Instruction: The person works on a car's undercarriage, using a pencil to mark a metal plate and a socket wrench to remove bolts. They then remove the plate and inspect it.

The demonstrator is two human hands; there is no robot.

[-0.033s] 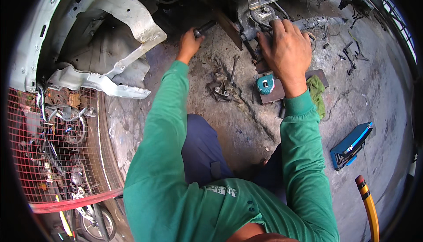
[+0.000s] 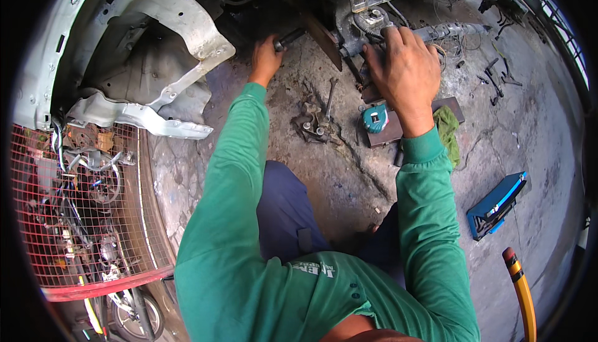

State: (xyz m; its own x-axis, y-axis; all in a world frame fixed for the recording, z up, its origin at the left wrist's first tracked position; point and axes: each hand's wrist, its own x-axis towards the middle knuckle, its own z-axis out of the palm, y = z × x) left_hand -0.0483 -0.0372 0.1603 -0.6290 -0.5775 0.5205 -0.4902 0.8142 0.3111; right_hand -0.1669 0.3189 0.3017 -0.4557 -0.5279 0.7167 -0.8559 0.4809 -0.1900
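My left hand [image 2: 266,61] is closed round a dark bar-like handle [image 2: 290,38] that points toward the underside of the vehicle; its far end is lost in shadow. My right hand [image 2: 406,71] grips a grey metal bar [image 2: 451,31] of the vehicle's front structure, fingers over the top and thumb on the left. Between the hands hangs a rusty flat plate [image 2: 322,40]. Below my right wrist a teal tape measure [image 2: 375,119] rests on a brown block [image 2: 387,133], beside a green rag [image 2: 447,135].
A combination wrench [image 2: 331,98] and rusty parts with bolts [image 2: 314,127] lie on the concrete floor. Bare metal body panels [image 2: 177,27] jut in at left, above a red mesh barrier [image 2: 93,217]. At right are a blue tool case [image 2: 497,205] and a yellow-orange pole [image 2: 523,292].
My left hand has shifted very slightly left, still on the handle. My right hand stays where it was.
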